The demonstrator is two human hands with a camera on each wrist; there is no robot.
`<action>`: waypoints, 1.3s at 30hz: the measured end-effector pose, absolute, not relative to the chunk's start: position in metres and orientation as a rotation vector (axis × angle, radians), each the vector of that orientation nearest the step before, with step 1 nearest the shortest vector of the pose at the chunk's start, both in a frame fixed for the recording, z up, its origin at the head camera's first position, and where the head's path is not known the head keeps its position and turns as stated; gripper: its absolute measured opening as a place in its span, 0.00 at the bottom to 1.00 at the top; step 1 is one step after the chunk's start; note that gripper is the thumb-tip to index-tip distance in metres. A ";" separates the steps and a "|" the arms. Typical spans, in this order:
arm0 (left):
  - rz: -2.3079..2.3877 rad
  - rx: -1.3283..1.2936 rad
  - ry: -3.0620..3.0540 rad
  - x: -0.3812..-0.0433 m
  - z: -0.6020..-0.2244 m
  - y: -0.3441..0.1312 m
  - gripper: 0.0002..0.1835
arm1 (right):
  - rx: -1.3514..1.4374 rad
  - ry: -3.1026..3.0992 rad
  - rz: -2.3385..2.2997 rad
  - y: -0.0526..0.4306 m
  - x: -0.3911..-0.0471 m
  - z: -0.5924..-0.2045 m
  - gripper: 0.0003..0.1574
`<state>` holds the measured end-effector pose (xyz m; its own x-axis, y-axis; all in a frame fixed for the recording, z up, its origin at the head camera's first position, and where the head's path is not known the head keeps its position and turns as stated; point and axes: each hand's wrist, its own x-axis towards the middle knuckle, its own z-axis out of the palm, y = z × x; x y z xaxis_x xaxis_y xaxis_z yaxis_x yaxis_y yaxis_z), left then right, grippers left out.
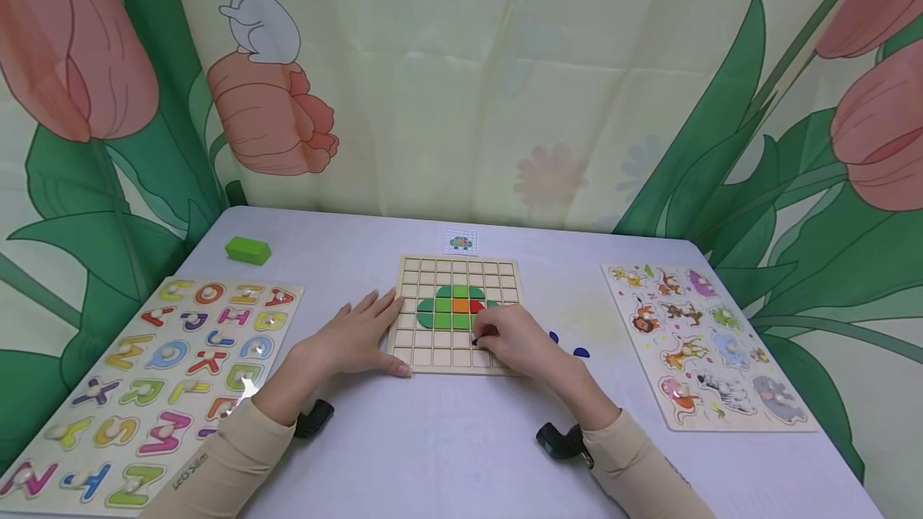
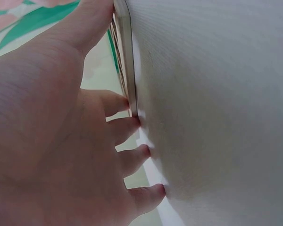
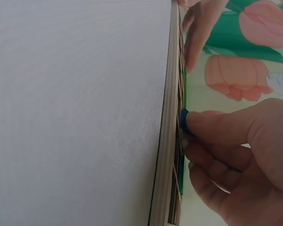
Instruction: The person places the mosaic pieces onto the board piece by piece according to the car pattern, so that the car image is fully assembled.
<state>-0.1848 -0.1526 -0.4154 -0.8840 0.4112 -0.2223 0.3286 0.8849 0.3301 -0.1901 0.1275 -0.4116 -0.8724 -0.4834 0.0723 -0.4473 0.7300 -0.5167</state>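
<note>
A square wooden grid board [image 1: 424,356] lies flat at the middle of the table. Green tiles [image 1: 443,319], orange tiles [image 1: 460,306] and a red tile [image 1: 476,307] fill several of its cells in a rounded shape. My left hand [image 1: 353,339] rests along the board's left edge, fingers straight and spread, thumb at the near corner. Over the lower right cells, my right hand [image 1: 517,336] pinches a small blue piece [image 3: 184,121] between thumb and fingers, close over the grid. Two blue half-round pieces [image 1: 581,352] lie on the table to the right of that hand.
Behind the board lies a small pattern card [image 1: 460,242] with a turtle-like picture. A green block [image 1: 248,250] sits at the back left. An alphabet puzzle board [image 1: 183,327] covers the left side, and an animal puzzle board [image 1: 710,415] lies on the right.
</note>
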 end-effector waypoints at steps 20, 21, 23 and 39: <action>0.426 0.563 2.764 -0.183 -0.417 -0.153 0.66 | -0.643 2.865 -0.738 0.129 -0.186 -0.408 0.10; 0.426 0.564 2.765 -0.183 -0.417 -0.153 0.66 | -0.654 2.864 -0.735 0.130 -0.186 -0.407 0.12; 0.426 0.563 2.767 -0.183 -0.417 -0.153 0.65 | -0.689 2.866 -0.727 0.131 -0.186 -0.406 0.14; 0.421 0.550 2.766 -0.184 -0.416 -0.152 0.66 | -0.773 2.872 -0.704 0.126 -0.183 -0.407 0.10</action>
